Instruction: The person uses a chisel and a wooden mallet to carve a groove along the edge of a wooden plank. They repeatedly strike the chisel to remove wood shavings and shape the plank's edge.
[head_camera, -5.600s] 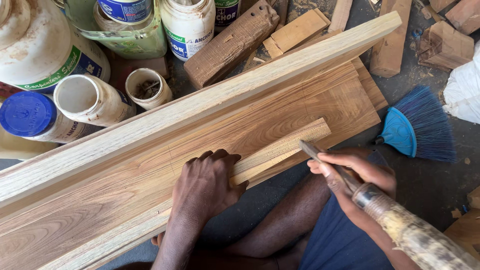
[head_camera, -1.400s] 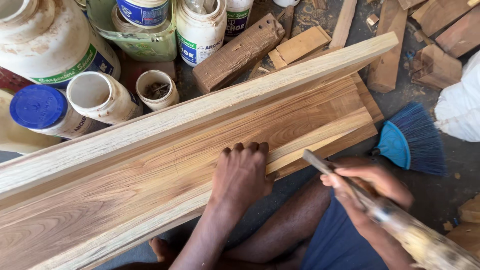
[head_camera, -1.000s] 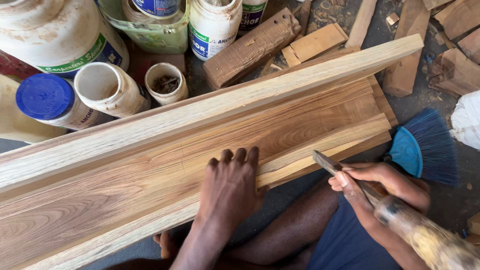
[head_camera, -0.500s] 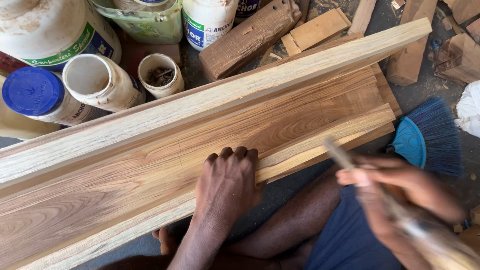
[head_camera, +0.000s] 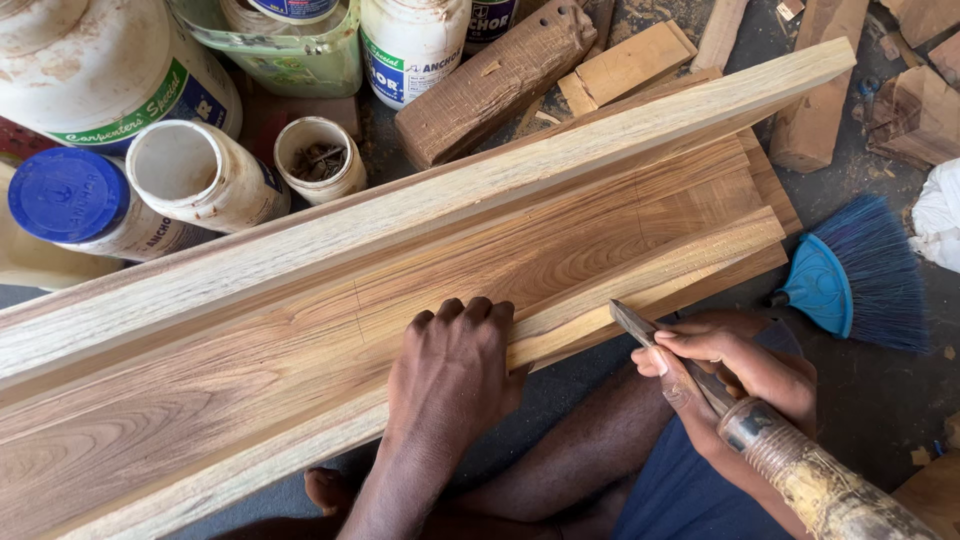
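My left hand (head_camera: 452, 366) lies flat, fingers together, pressing a narrow pale wooden strip (head_camera: 650, 275) against the front edge of a wide brown board (head_camera: 300, 350). A long pale plank (head_camera: 400, 215) runs diagonally along the board's far edge. My right hand (head_camera: 730, 365) grips a chisel (head_camera: 700, 380) with a thick wrapped handle (head_camera: 820, 485). Its metal tip sits at the near edge of the strip, just right of my left hand.
Several white glue tubs and jars (head_camera: 200, 175), one with a blue lid (head_camera: 65, 195), stand at the upper left. A small cup of nails (head_camera: 318, 158) is beside them. Wood offcuts (head_camera: 495, 80) lie behind the plank. A blue brush (head_camera: 860, 275) lies at right.
The narrow strip has slid right along the board's front edge. My left hand shifted with it. My right hand swung quickly, then brought the chisel tip back to the strip's edge.
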